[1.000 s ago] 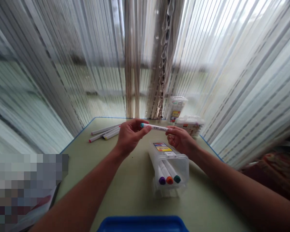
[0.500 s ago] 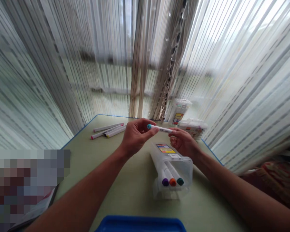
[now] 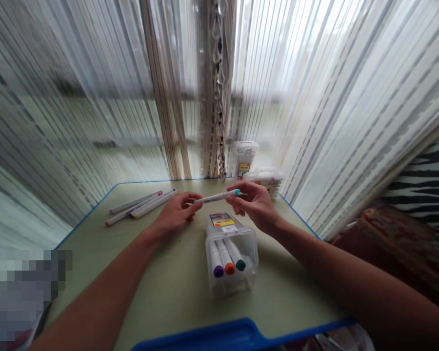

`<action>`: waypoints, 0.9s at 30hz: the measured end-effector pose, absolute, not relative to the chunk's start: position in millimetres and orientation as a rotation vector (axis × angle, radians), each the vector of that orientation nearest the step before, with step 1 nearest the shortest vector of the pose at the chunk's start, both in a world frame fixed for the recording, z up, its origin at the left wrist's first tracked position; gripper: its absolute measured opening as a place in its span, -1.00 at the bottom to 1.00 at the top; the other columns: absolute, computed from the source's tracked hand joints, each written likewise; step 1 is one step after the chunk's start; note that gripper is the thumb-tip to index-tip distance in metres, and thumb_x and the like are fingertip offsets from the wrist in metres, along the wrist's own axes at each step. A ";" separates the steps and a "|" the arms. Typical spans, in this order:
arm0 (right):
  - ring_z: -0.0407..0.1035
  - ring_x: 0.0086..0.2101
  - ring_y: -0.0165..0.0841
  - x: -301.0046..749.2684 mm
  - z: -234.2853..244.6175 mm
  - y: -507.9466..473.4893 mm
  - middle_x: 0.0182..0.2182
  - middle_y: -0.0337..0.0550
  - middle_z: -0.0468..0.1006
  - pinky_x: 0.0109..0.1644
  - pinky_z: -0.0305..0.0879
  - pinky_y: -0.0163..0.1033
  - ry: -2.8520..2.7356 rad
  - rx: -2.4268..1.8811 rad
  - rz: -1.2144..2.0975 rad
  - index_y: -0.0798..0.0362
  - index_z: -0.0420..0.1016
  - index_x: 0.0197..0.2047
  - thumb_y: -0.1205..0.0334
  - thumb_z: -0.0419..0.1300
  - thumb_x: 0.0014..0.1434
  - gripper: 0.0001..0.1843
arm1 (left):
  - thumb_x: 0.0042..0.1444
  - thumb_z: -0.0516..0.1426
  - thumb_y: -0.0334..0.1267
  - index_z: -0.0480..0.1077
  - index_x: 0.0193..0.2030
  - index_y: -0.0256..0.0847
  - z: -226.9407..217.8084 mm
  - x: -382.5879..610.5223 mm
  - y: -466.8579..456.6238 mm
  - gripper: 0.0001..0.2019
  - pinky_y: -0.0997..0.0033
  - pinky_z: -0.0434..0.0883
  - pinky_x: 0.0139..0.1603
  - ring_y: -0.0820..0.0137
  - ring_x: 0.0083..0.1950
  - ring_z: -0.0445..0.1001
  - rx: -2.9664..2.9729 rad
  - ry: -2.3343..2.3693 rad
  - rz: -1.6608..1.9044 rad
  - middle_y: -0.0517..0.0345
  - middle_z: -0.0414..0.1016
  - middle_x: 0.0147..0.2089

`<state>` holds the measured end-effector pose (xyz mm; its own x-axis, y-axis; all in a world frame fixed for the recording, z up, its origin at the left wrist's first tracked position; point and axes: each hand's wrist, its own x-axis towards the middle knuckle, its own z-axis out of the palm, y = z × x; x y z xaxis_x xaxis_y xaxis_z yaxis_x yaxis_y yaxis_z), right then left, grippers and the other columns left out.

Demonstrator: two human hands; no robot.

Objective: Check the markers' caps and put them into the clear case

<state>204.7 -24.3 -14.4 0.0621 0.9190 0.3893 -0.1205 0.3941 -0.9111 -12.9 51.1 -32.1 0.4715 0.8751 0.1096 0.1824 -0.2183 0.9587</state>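
A white marker (image 3: 215, 197) is held in the air between both hands, above the table (image 3: 175, 278) and beyond the near clear case. Its plain end is pinched by the fingertips of the left hand (image 3: 175, 212); near its teal end it is gripped between thumb and fingers of the right hand (image 3: 259, 204). Its long axis is laid crosswise, nearly level, with the teal end pointed right and raised slightly. Below, the clear case (image 3: 229, 230) is set down with its mouth turned toward the viewer; in it three markers (image 3: 229, 267) are lodged lengthwise, purple, orange and green ends facing out. Beside the left hand, loose markers (image 3: 142, 206) are bunched slantwise. Behind the right hand, an upright case (image 3: 246, 158) is seen, backed by striped curtains (image 3: 131, 73).
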 end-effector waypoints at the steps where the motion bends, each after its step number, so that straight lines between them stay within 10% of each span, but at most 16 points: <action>1: 0.29 -0.65 -0.54 203.9 -13.3 -25.5 -0.58 -0.32 0.48 -0.66 0.17 -0.42 -1.270 -0.831 0.936 0.10 0.57 -0.27 0.18 0.51 -0.10 -0.67 | -0.01 0.32 0.06 0.47 -0.07 -0.28 -32.1 -13.0 51.4 -0.51 0.44 0.35 -0.47 0.51 -0.50 0.37 1.709 0.923 0.830 0.10 0.50 -0.23; 27: 0.29 -0.68 -0.53 216.0 -24.8 -9.6 -0.51 -0.22 0.55 -0.69 0.09 -0.43 -0.899 -0.914 1.224 0.11 0.55 -0.29 0.29 0.37 -0.07 -0.79 | -0.10 0.41 -0.22 0.53 -0.28 -0.31 -0.5 2.4 13.4 -0.72 0.54 0.35 -0.42 0.54 -0.44 0.40 1.586 0.703 1.369 0.18 0.53 -0.41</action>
